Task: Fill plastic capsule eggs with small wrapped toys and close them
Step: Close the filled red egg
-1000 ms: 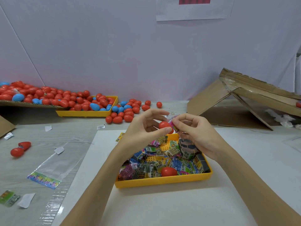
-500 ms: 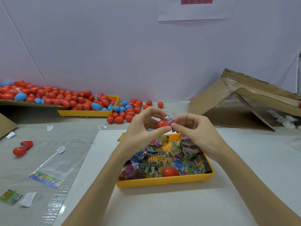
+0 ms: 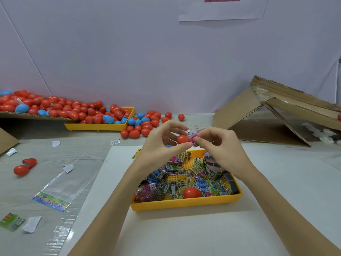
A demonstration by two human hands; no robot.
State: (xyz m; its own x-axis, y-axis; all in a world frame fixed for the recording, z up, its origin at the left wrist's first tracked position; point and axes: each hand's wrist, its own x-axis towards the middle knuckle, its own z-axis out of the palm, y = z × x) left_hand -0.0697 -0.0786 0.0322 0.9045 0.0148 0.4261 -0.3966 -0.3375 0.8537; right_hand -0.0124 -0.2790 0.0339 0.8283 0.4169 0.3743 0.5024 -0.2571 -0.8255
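The left hand (image 3: 162, 143) pinches a red egg half (image 3: 182, 139); the right hand (image 3: 217, 145) pinches a pink wrapped toy (image 3: 193, 138) against it. Many wrapped toys remain in the yellow tray (image 3: 184, 204), so plenty seems left.

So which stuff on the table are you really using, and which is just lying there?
Using:
- left hand holding red egg
- right hand pinching pink toy
- yellow tray of toys

Just lying there:
- cardboard box
- clear bag
- paper scraps
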